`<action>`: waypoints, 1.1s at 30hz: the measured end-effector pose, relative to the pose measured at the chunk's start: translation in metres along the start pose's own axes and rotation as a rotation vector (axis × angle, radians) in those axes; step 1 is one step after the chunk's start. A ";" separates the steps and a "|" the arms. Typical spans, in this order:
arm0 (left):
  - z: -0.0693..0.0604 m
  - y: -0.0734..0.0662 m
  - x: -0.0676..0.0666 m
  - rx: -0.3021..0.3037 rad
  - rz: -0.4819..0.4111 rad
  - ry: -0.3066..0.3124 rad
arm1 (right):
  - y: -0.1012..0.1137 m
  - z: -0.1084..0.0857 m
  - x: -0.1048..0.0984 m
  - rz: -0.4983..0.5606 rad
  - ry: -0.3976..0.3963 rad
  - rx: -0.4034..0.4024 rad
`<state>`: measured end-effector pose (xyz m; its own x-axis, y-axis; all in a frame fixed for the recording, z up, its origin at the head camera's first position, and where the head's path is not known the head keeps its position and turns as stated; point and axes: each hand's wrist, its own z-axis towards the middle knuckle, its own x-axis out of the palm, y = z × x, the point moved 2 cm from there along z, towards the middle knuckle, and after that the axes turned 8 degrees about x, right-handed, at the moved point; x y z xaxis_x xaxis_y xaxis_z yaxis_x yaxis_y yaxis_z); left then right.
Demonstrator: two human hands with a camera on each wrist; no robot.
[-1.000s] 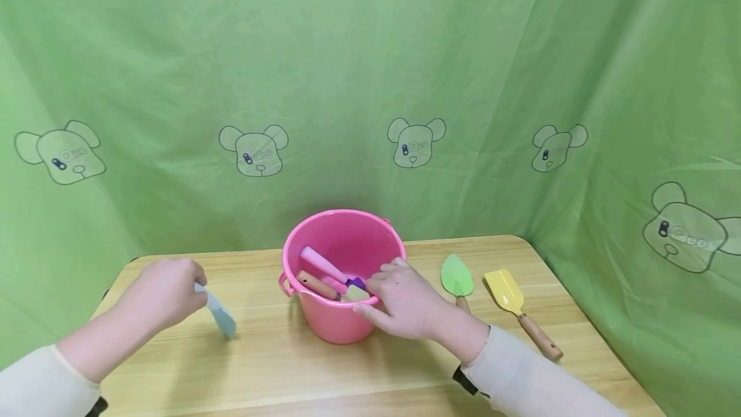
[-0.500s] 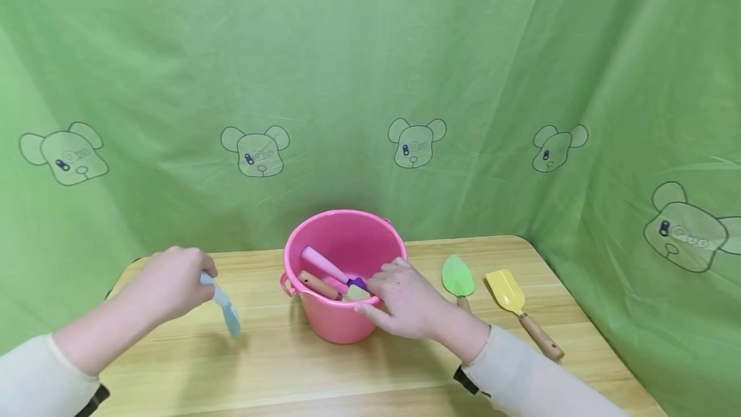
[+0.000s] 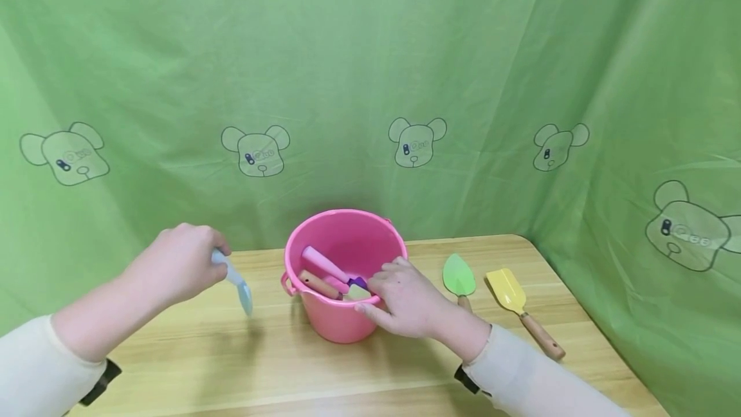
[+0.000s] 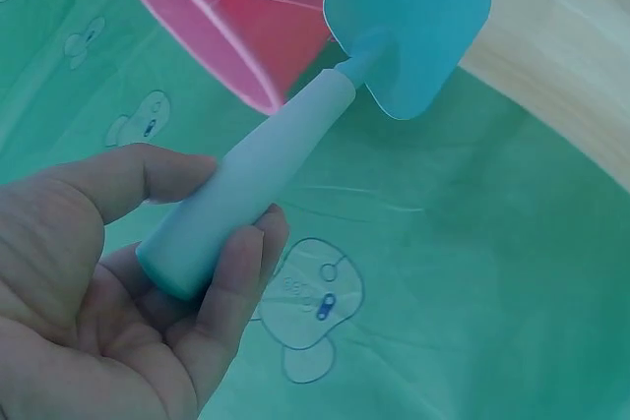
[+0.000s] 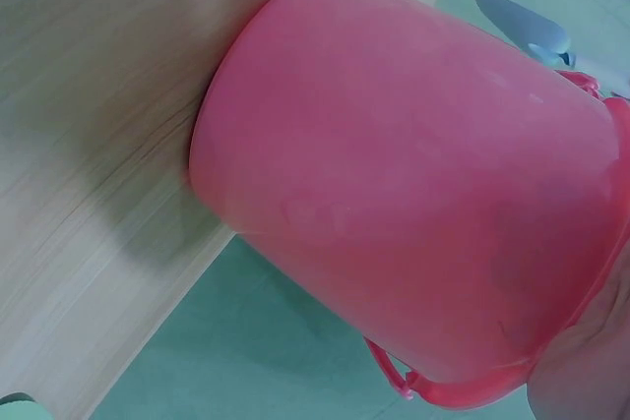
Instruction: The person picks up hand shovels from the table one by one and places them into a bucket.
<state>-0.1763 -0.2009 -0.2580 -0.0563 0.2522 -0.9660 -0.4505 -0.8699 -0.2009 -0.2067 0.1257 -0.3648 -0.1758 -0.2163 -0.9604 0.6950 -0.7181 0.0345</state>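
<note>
In the head view my left hand [image 3: 182, 262] pinches the handle end of a small light-blue toy shovel [image 3: 246, 298], blade pointing down, above the table left of the pink bucket [image 3: 341, 324]. The left wrist view shows thumb and fingertips round its pale handle, with the heart-shaped blue blade [image 4: 409, 31] free. My right hand [image 3: 408, 301] grips the bucket's front right rim, thumb outside and fingers over the inside. Within the bucket lie a pink-purple handle [image 3: 324, 264], a wooden handle [image 3: 318, 284] and a pale yellowish piece [image 3: 356, 293]; their lower parts are hidden.
On the wooden table [image 3: 289, 378], right of the bucket, lie a green trowel [image 3: 458, 275] and a yellow shovel [image 3: 506, 291] with wooden handles. My right forearm partly covers the green one's handle. A green curtain [image 3: 347, 69] surrounds the table's back and sides.
My left hand has lifted the blue toy shovel off toward the bucket, moving up and right. The right hand stays on the bucket rim, and the bucket has hardly moved.
</note>
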 end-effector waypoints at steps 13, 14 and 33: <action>0.003 -0.018 -0.020 0.066 0.076 -0.101 | 0.000 0.000 0.000 0.011 0.000 0.002; 0.003 -0.020 -0.021 0.068 0.077 -0.106 | 0.000 0.000 0.000 0.012 0.001 0.002; -0.004 -0.050 -0.042 0.168 0.124 -0.281 | 0.000 0.000 0.000 0.006 0.000 0.000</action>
<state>-0.1480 -0.1696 -0.2078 -0.3518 0.2763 -0.8944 -0.5641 -0.8251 -0.0330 -0.2064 0.1258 -0.3645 -0.1720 -0.2208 -0.9600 0.6959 -0.7170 0.0402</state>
